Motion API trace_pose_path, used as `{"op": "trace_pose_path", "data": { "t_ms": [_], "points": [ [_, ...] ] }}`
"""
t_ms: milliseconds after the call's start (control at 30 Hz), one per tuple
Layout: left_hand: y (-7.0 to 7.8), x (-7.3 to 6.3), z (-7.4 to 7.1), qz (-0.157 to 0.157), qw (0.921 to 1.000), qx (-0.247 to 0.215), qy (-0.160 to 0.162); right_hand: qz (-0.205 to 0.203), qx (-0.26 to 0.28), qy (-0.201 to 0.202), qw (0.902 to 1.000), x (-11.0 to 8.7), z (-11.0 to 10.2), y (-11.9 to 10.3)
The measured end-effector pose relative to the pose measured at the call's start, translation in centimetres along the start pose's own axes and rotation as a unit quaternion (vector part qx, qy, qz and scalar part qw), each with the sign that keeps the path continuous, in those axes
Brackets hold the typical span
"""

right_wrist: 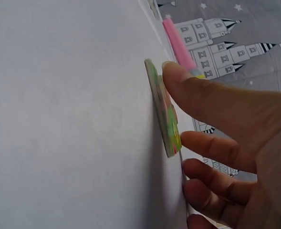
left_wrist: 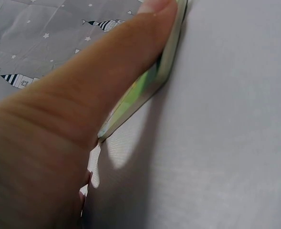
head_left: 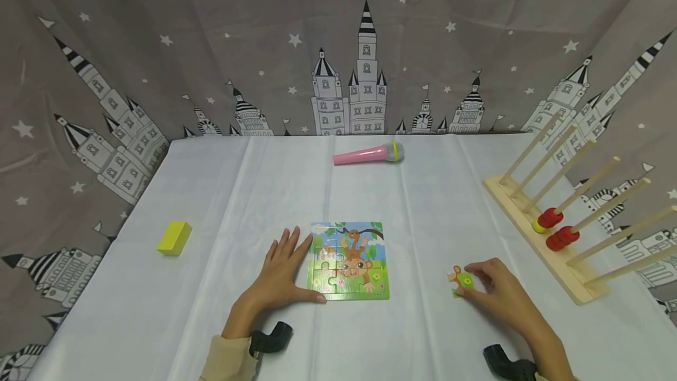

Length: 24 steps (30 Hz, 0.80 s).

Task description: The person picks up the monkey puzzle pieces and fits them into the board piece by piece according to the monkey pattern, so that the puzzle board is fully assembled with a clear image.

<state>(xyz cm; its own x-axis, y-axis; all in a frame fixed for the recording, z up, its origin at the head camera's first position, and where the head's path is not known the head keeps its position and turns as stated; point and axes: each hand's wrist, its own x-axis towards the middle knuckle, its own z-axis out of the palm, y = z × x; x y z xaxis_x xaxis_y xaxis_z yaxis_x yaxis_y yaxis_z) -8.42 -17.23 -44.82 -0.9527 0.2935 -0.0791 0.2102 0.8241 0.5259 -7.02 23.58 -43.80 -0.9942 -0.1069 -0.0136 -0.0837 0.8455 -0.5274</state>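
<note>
A jigsaw puzzle with a hanging monkey picture lies flat on the white table in the head view. Along its left side rests my left hand, fingers straight and spread, the thumb against the lower-left corner; in the left wrist view the thumb lies along the puzzle's edge. Off to the right, my right hand pinches a small puzzle piece between thumb and index finger. The right wrist view shows that piece side-on at the table surface, the other fingers loosely bent beside it.
A pink toy microphone lies near the table's back edge. At the left is a yellow block. A wooden peg rack with several red and yellow rings stands at the right. Behind hangs a grey castle-print curtain.
</note>
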Motion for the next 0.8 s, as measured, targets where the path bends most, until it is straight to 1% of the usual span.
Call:
{"op": "trace_pose_path", "data": {
  "t_ms": [200, 367, 467, 600, 800],
  "points": [
    [0.0, 0.0, 0.0, 0.000, 1.0000, -0.001, 0.002, 0.018, -0.014, 0.009, 0.9997, -0.6, 0.4, -0.6],
    [0.0, -0.1, 0.0, -0.002, 1.0000, -0.002, 0.003, 0.054, -0.028, 0.013, 0.9981, -1.1, 0.6, -1.4],
    [0.1, -0.1, 0.0, -0.003, 1.0000, -0.002, 0.004, 0.073, -0.018, 0.004, 0.9972, -1.2, 0.7, -1.8],
    [0.1, 0.0, 0.0, -0.003, 1.0000, 0.000, 0.002, 0.087, -0.001, 0.000, 0.9962, -1.3, 0.7, -2.0],
    [0.1, 0.0, 0.0, 0.000, 1.0000, 0.002, 0.004, 0.079, 0.028, 0.027, 0.9961, -1.3, 0.9, -2.2]
  ]
}}
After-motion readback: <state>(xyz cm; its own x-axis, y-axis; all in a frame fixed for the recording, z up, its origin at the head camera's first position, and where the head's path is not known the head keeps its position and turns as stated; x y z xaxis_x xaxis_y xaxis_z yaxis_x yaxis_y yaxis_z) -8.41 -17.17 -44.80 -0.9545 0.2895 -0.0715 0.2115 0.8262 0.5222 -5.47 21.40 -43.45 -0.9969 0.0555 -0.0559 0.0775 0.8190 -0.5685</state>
